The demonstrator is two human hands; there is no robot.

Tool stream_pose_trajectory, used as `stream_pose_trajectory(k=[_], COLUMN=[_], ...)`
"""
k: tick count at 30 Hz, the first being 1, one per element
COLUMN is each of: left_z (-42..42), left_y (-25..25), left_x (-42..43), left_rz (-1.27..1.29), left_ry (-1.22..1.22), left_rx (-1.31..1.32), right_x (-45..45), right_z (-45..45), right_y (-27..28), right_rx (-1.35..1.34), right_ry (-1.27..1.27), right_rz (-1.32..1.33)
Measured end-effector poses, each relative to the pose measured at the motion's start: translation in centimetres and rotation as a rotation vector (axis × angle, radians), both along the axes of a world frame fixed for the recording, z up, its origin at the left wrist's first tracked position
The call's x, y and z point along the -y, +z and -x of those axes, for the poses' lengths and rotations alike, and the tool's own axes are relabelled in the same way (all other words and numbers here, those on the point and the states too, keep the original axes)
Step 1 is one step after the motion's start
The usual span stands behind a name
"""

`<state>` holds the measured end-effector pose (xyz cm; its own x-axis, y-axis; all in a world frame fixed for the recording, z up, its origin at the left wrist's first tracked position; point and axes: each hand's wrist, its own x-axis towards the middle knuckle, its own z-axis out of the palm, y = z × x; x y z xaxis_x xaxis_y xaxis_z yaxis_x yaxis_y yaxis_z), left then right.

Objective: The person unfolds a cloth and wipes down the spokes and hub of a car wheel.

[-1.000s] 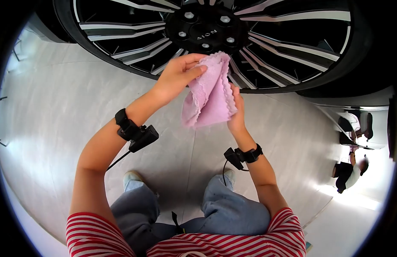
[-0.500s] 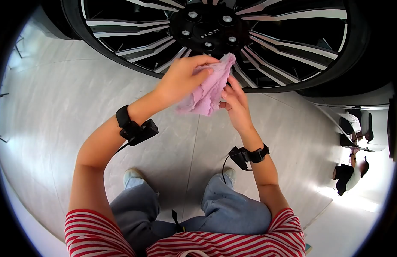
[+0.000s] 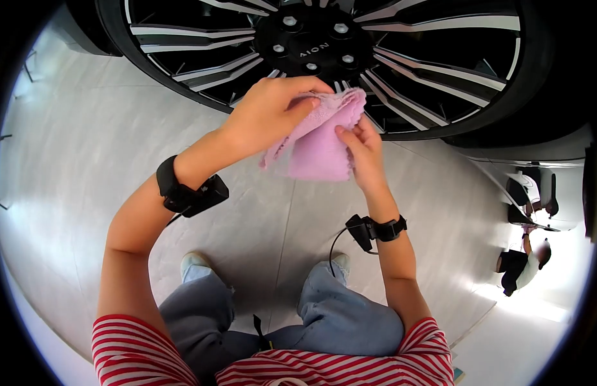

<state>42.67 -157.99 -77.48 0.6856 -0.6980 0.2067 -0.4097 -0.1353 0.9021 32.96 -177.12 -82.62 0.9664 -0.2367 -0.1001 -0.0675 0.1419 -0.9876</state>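
Observation:
A pink cloth [image 3: 321, 151] with scalloped edges hangs folded between my hands, just in front of the lower part of a car wheel [image 3: 314, 48]. My left hand [image 3: 276, 109] pinches its upper edge between thumb and fingers. On the cloth's right side, my right hand [image 3: 364, 151] grips the edge, with the thumb in front and the other fingers partly behind it. The wheel has black and silver spokes, several bolts and a hub marked AION.
Grey floor tiles [image 3: 247, 212] lie below, with my shoes on them. Black devices with cables are strapped to both wrists. At the far right, a person [image 3: 527, 264] in a white top and dark cap is beside another car [image 3: 562, 186].
The cloth has shifted and been refolded, its top corner now further right. My right hand, loosely spread half a second ago, has closed on the cloth's right edge.

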Motion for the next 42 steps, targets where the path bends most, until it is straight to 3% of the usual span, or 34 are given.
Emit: stream_pose_trajectory(k=[2, 3, 6, 13, 16, 20, 23, 26, 29, 32, 35, 38, 42], left_z=[0.7, 0.8, 3.2, 4.6, 3.6, 1.7, 1.1, 1.2, 0.8, 0.2, 0.8, 1.2, 1.9], left_y=[0.7, -1.4, -1.4, -1.9, -1.6, -2.9, -2.8, -2.5, -1.8, -2.2, -1.8, -1.2, 0.5], left_x=[0.0, 0.4, 0.9, 1.8, 1.8, 1.3, 0.9, 1.2, 1.5, 1.4, 1.4, 1.7, 1.4], left_rz=[-0.145, -0.015, -0.048, -0.010, -0.017, 0.260, 0.323, 0.314, 0.339, 0.210, 0.221, 0.291, 0.269], left_ry=[-0.013, -0.044, -0.017, -0.019, -0.094, -0.197, -0.209, -0.102, -0.131, -0.103, -0.064, -0.202, -0.205], left_rx=[0.136, 0.349, 0.298, 0.270, -0.003, -0.361, -0.474, -0.336, -0.333, -0.171, -0.282, -0.469, -0.415], right_x=[1.2, 2.0, 0.9, 0.5, 0.2, 0.1, -0.4, -1.7, -0.8, -1.2, -1.5, -1.7, -1.4], right_z=[0.0, 0.1, 0.1, 1.0, 1.0, 1.0, 0.8, 1.1, 1.1, 1.4, 1.9, 1.7, 1.6], right_y=[0.1, 0.0, 1.1, 3.0, 3.5, 3.6, 3.2, 3.6, 2.9, 3.9, 4.4, 4.2, 4.4], right_rx=[-0.004, -0.075, 0.053, 0.017, 0.045, 0.099, 0.218, 0.206, 0.142, 0.210, 0.216, 0.291, 0.405], right_ry=[-0.001, -0.023, -0.108, -0.092, -0.088, -0.088, -0.048, -0.090, -0.146, -0.199, -0.090, -0.016, -0.025], right_rz=[-0.025, 0.040, -0.072, -0.174, -0.157, -0.181, 0.033, 0.326, 0.398, 0.271, 0.373, 0.453, 0.562])
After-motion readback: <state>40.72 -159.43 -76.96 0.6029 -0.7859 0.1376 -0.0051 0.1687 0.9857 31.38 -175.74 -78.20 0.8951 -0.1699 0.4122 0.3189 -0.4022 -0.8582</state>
